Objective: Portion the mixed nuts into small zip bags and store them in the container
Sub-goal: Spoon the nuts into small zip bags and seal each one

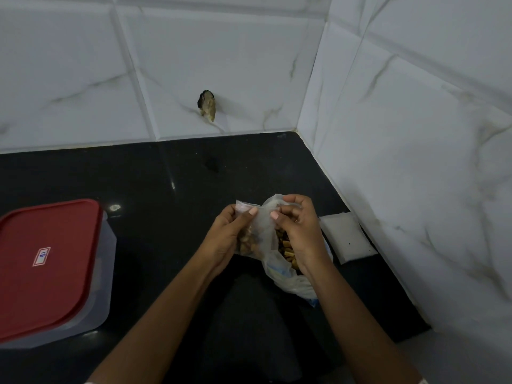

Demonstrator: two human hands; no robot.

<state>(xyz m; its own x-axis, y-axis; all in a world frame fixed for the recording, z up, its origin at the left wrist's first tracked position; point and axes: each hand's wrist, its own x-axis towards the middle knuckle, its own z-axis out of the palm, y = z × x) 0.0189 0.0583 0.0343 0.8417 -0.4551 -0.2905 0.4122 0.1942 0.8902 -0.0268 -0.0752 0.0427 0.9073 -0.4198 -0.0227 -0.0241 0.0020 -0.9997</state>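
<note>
Filling is under way: the left hand (227, 234) grips a zip bag (253, 231) while the right hand (297, 231) pinches its mouth, sealing probably next, box (50, 261) closed at left.

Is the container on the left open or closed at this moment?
Closed. The red lid sits flat over the clear container, covering its whole top.

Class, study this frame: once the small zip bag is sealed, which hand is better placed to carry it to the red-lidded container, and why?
Probably the left hand: it grips the small zip bag, and the container is on its side. The right hand is over the large nut bag, farther away.
</note>
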